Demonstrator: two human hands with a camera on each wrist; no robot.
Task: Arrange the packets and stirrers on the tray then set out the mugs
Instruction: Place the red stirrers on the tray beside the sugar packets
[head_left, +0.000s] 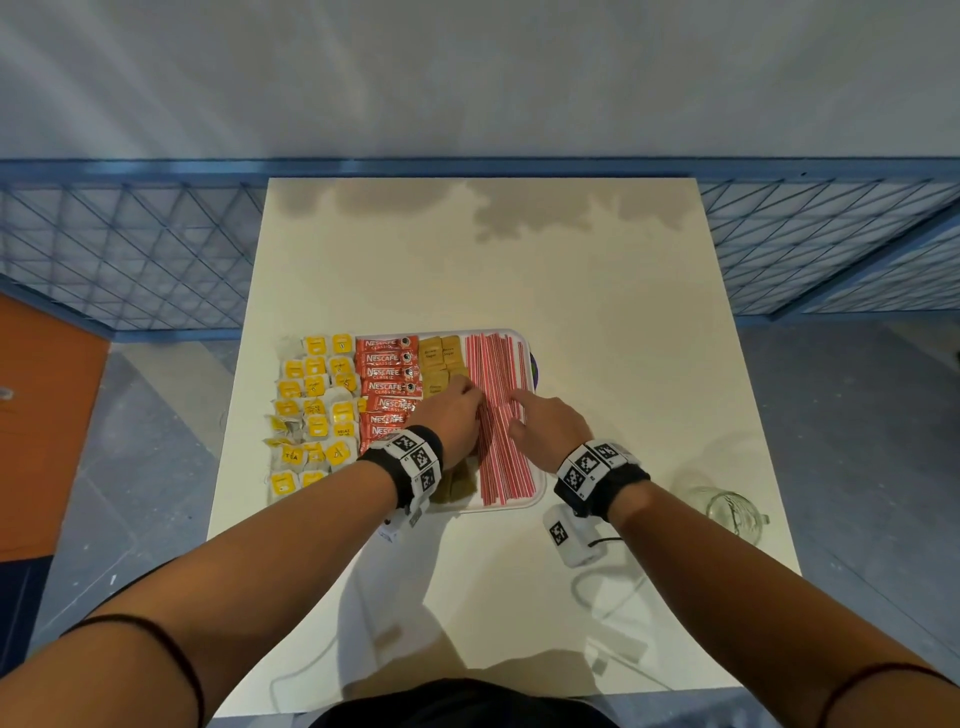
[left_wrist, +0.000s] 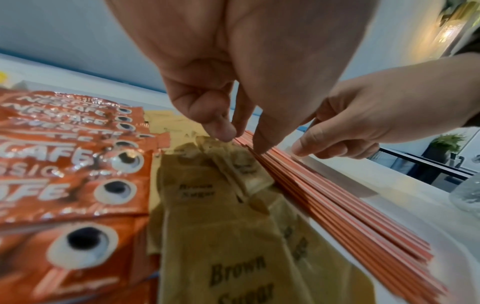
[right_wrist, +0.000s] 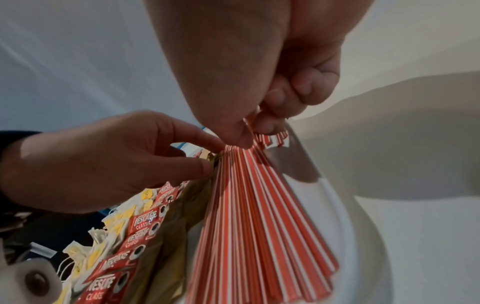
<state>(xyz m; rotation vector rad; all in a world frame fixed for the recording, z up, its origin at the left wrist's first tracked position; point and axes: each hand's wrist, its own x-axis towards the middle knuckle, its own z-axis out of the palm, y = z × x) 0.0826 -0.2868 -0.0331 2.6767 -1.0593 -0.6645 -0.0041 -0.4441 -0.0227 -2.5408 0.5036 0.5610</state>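
White table, tray — left hand touches stirrers straight-fingered, right hand pinches them.

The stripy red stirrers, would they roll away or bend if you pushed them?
Probably not roll: the stirrers look flat and lie side by side on the tray. They look thin and light, so a nudge likely slides or fans them. Each looks straight, so probably fairly stiff.

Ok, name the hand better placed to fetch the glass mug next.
Right. The glass mug stands on the table right of the tray, nearer the right hand; the left hand sits left of the stirrers.
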